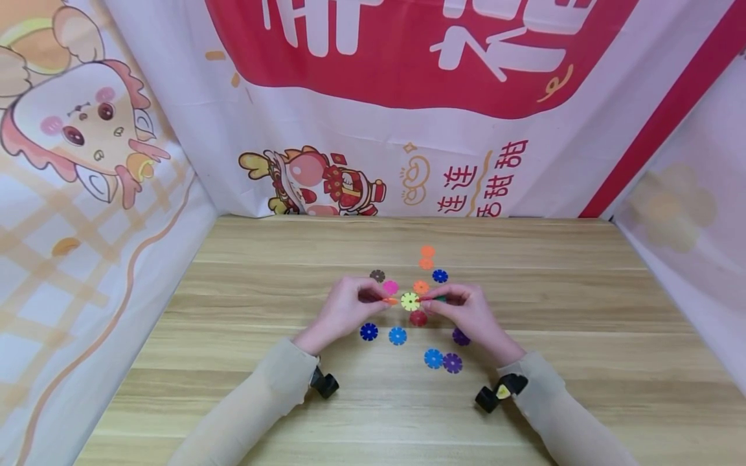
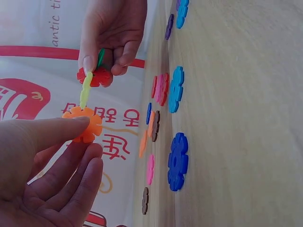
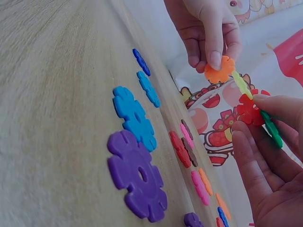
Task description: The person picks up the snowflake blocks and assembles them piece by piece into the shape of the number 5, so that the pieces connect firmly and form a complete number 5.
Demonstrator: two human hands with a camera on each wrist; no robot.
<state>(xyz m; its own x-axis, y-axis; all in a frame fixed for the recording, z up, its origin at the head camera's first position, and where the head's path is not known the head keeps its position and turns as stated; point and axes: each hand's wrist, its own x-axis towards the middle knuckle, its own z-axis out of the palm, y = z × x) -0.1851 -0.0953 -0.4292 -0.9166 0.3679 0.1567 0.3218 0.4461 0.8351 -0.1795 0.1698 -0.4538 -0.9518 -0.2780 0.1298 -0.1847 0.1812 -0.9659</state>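
Both hands hold a joined row of notched plastic flower discs above the wooden table. My left hand (image 1: 344, 307) pinches the orange disc (image 2: 95, 128) between thumb and fingers. Slotted against its edge is the yellow-green disc (image 1: 410, 301), standing between the two hands. On its other side the red disc (image 3: 248, 112) is pinched by my right hand (image 1: 471, 312). A green disc (image 3: 271, 129) joins the red one, partly hidden by the right fingers in the left wrist view.
Loose discs lie on the tabletop (image 1: 262, 414) around the hands: a dark blue disc (image 1: 369, 332) and a light blue disc (image 1: 397, 336) near the left wrist, a purple disc (image 1: 452, 363) nearer the front, an orange disc (image 1: 428, 252) farther back. Printed cloth (image 1: 373, 97) hangs behind.
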